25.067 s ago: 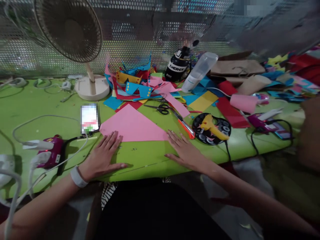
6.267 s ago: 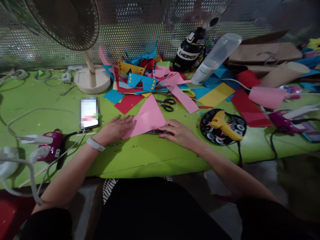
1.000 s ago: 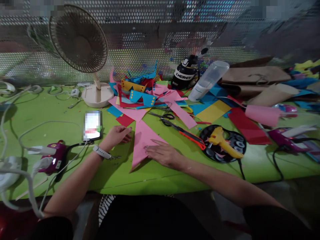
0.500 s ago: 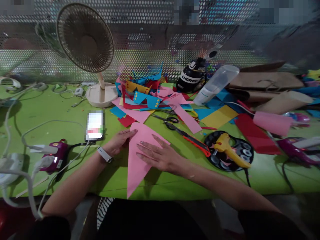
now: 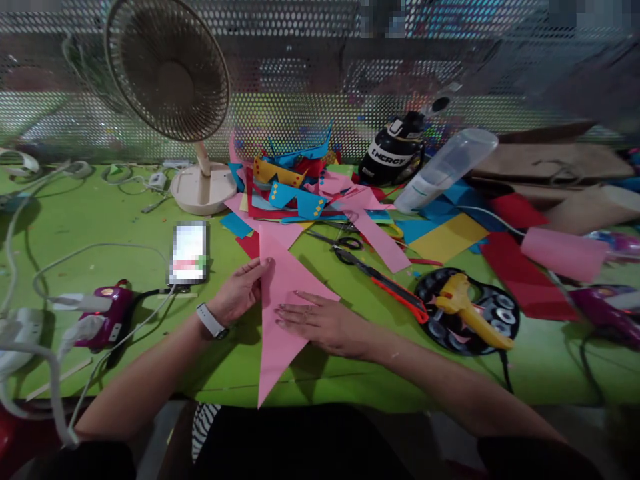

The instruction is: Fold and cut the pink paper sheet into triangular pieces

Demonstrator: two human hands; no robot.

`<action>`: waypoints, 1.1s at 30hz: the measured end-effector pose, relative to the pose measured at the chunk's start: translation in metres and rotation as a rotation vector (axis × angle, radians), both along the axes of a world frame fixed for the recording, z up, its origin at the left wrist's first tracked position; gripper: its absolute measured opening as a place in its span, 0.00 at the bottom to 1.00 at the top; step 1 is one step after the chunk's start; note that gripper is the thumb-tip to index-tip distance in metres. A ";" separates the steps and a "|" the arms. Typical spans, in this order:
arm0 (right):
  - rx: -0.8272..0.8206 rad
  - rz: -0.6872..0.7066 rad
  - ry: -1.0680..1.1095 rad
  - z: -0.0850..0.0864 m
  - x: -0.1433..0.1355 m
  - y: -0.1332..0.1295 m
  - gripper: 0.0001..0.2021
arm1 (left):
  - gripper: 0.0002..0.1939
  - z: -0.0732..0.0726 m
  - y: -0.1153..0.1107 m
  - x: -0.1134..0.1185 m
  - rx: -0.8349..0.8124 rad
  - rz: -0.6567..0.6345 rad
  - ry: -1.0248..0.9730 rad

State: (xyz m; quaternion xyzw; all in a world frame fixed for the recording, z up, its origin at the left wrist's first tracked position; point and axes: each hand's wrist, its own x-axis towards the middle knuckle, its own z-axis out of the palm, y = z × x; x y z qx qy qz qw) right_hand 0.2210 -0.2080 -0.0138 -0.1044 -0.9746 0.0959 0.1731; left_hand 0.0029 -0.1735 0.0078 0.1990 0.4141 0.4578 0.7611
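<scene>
Pink paper (image 5: 283, 283) shifted nearer, left hand (image 5: 240, 292) pinching its edge, right hand (image 5: 335, 327) flat atop

Bare green worktop (image 5: 125, 253) extends between the fan base (image 5: 203, 190) and the phone (image 5: 189, 253), and a further open strip runs along the near edge, crossed at the left by a white cable (image 5: 95, 383). Passage toward the far side is obstructed at centre by the heaped paper glasses (image 5: 299, 201), and toward the right by the cutter (image 5: 400, 298) and the glue gun (image 5: 470, 312) on its black tray (image 5: 507, 300).
</scene>
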 end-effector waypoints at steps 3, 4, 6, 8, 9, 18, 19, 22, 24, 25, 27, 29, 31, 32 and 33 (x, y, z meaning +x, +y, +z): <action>-0.096 -0.061 0.123 -0.006 0.004 0.002 0.21 | 0.02 -0.003 -0.003 0.003 0.029 0.013 0.008; -0.138 -0.130 0.180 -0.007 0.004 0.002 0.19 | 0.02 -0.004 -0.004 0.004 0.054 0.007 0.015; -0.233 -0.335 0.286 -0.007 0.003 0.000 0.16 | 0.05 -0.008 -0.007 0.005 0.126 -0.029 0.041; -0.305 -0.542 0.357 -0.004 0.000 -0.001 0.15 | 0.09 -0.012 -0.011 0.005 0.203 -0.093 0.088; -0.325 -0.622 0.373 -0.002 -0.002 -0.002 0.16 | 0.11 -0.013 -0.012 0.005 0.235 -0.130 0.116; 0.109 -0.379 0.567 0.014 -0.001 -0.002 0.06 | 0.24 -0.008 -0.021 0.007 0.280 -0.438 0.060; 0.178 -0.326 0.560 0.016 0.001 -0.002 0.07 | 0.26 -0.008 -0.021 0.007 0.241 -0.487 0.036; 0.309 -0.213 0.459 0.021 0.009 -0.004 0.10 | 0.26 -0.010 -0.021 0.008 0.196 -0.532 0.025; 0.380 -0.174 0.399 0.023 0.012 -0.006 0.10 | 0.26 -0.010 -0.019 0.006 0.191 -0.524 0.061; 0.417 -0.156 0.372 0.024 0.013 -0.007 0.10 | 0.27 -0.010 -0.018 0.006 0.190 -0.515 0.080; 0.487 -0.136 0.335 0.025 0.014 -0.009 0.09 | 0.27 -0.008 -0.016 0.004 0.189 -0.507 0.095; 0.531 -0.127 0.320 0.026 0.013 -0.010 0.07 | 0.26 -0.006 -0.015 0.003 0.184 -0.493 0.063; 0.558 -0.114 0.311 0.028 0.011 -0.012 0.05 | 0.23 -0.005 -0.016 0.004 0.160 -0.442 0.014; 0.570 -0.106 0.306 0.029 0.010 -0.012 0.05 | 0.21 -0.005 -0.017 0.005 0.146 -0.418 -0.001; 0.580 -0.098 0.301 0.030 0.009 -0.013 0.04 | 0.19 -0.006 -0.017 0.005 0.137 -0.403 -0.007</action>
